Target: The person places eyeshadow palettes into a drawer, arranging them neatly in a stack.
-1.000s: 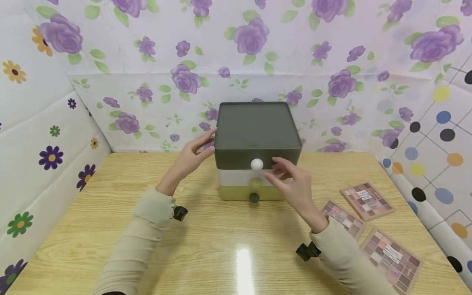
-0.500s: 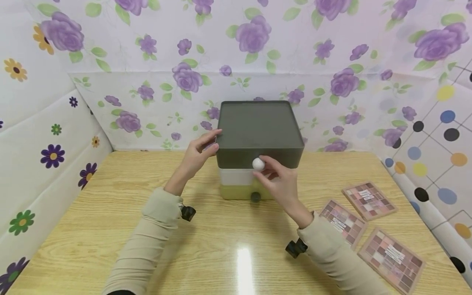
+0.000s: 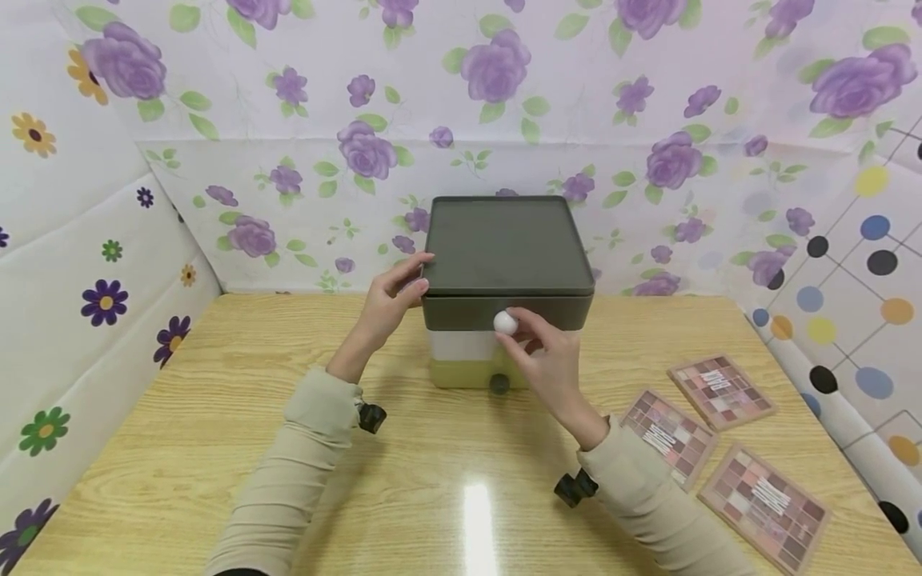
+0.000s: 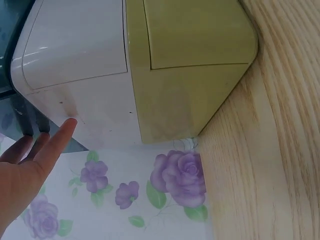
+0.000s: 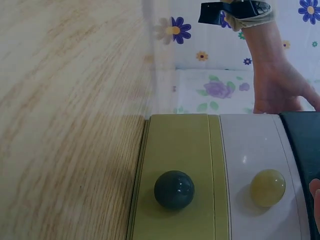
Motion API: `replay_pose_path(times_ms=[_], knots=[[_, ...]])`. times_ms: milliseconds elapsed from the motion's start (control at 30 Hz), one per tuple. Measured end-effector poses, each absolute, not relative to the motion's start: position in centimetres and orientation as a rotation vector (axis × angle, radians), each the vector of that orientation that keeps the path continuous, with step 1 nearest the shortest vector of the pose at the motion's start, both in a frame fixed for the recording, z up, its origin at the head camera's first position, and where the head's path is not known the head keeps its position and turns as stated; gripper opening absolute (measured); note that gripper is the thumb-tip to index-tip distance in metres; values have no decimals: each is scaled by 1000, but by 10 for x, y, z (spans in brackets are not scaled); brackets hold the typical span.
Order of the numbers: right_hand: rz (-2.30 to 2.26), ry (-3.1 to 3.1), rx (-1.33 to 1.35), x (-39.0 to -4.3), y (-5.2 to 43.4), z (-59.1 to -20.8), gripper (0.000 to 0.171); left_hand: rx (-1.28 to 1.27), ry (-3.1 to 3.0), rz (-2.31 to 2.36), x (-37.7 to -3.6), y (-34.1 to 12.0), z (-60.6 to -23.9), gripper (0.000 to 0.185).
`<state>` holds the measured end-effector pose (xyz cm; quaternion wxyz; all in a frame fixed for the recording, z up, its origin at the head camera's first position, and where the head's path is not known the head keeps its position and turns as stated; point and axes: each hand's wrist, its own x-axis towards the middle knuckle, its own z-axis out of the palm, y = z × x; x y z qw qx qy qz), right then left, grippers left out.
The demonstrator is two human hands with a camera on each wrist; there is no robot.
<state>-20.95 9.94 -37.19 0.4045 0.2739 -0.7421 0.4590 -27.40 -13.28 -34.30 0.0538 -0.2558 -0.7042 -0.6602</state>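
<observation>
A three-tier drawer box stands at the back middle of the table, dark green above, white in the middle, olive below. My right hand pinches the white round knob of the top drawer between thumb and fingers. A thin dark line runs along that drawer's upper edge, its front standing slightly out from the casing. With fingers fairly straight, my left hand rests against the box's left side. In the right wrist view the middle drawer bears a yellowish knob, the bottom one a dark knob.
On the right of the wooden table lie three eyeshadow palettes, a far one, a middle one and a near one. A flower-patterned cloth hangs close behind the box.
My right hand has moved left onto the white knob and pinched it. The top drawer has come forward slightly. My left hand has moved right, onto the box's side.
</observation>
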Motion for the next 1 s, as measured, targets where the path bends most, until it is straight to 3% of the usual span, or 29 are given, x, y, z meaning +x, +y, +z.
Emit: replay_pose_path(times_ms=[567, 867, 1000], knots=[[1124, -1861, 733, -194, 103, -372, 33, -762, -2095, -2018, -257, -126, -329, 41], [1109, -1812, 774, -186, 102, -372, 38, -774, -2073, -2011, -273, -129, -344, 43], [1104, -1806, 780, -182, 103, -373, 29, -769, -2071, -2012, -273, -129, -347, 43]])
